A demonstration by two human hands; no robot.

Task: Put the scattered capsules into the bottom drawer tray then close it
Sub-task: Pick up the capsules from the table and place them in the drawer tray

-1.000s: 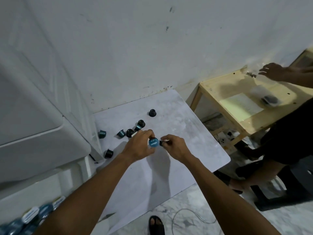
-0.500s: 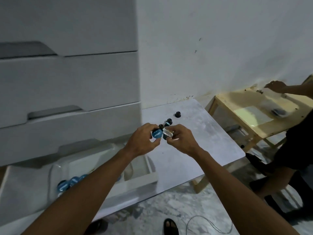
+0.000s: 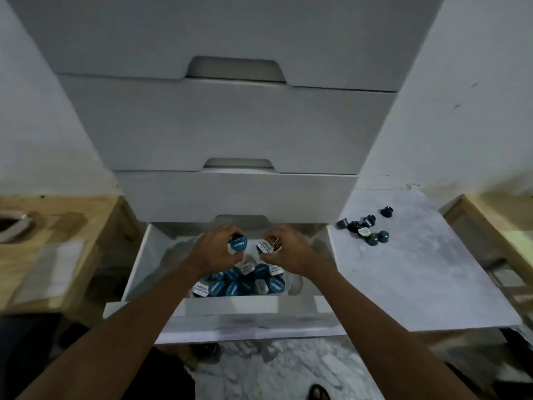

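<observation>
A: Where are the hands?
B: Both above the open bottom drawer [image 3: 138, 272], landmark for everything here. Left hand [image 3: 215, 251] has its fingers [image 3: 227, 230] wrapped round a blue-lidded capsule [image 3: 238, 245], lid facing the camera.
A: Right?
B: Right hand [image 3: 291, 249] pinches a capsule with a pale printed lid [image 3: 264, 246] — something gold-coloured sits just behind it in the same grip, too small to tell what.
A: Hands touching?
B: No, a small gap between them, both over the back half of the drawer.
A: What's in the drawer?
B: A pile of capsules [image 3: 242, 282], mostly blue lids, a few pale ones, bunched toward the drawer's front wall. Whether they sit in a separate tray insert, hard to tell — the edges are blurred.
A: Anything outside it?
B: A loose cluster of dark capsules [image 3: 364, 228] on the grey worktop [image 3: 418, 269], right of the drawer and near the wall. One has a pale lid showing; one stands a little apart, farther right.
A: Above the drawer?
B: Stacked white drawers [image 3: 230, 131] with cut-out handles, all pushed in.
A: Left of it?
B: A wooden surface [image 3: 57, 226], blurred.
</observation>
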